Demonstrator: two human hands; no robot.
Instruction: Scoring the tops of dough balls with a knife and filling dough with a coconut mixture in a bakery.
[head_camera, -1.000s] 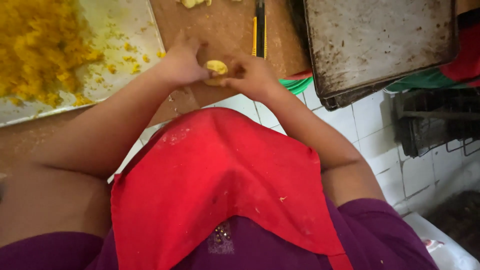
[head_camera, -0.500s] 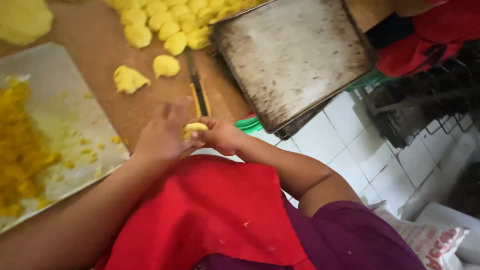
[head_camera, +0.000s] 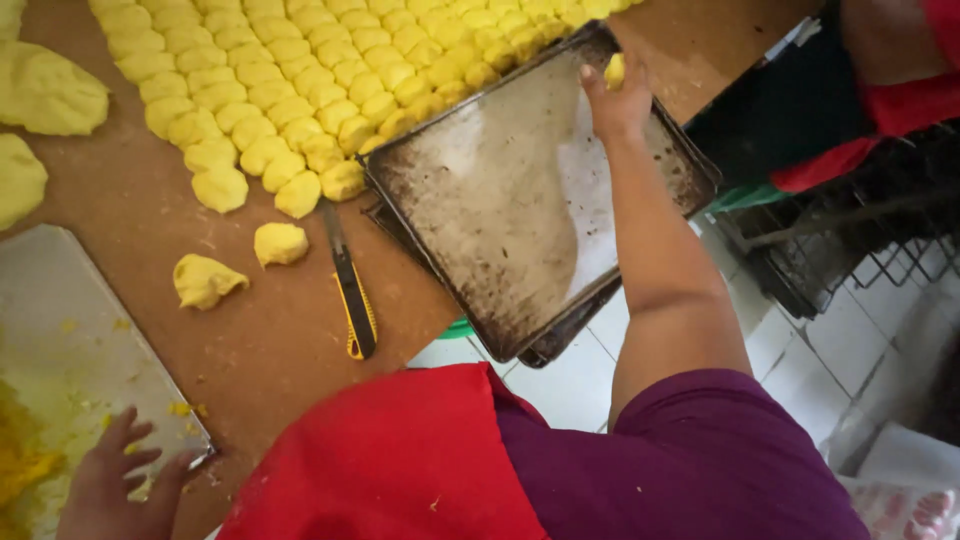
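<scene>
Right hand holds a dough piece over the far end of the baking tray.

The right hand (head_camera: 618, 100) grips a small yellow dough piece (head_camera: 615, 70) above the dark baking tray's (head_camera: 500, 210) far edge. The left hand (head_camera: 115, 480), fingers spread and loose, rests on a metal sheet (head_camera: 70, 330) at the table's (head_camera: 270, 330) near left corner. Rows of dough balls (head_camera: 300, 80) fill the table's far side, a yellow-handled knife (head_camera: 350, 290) beside the tray.
</scene>
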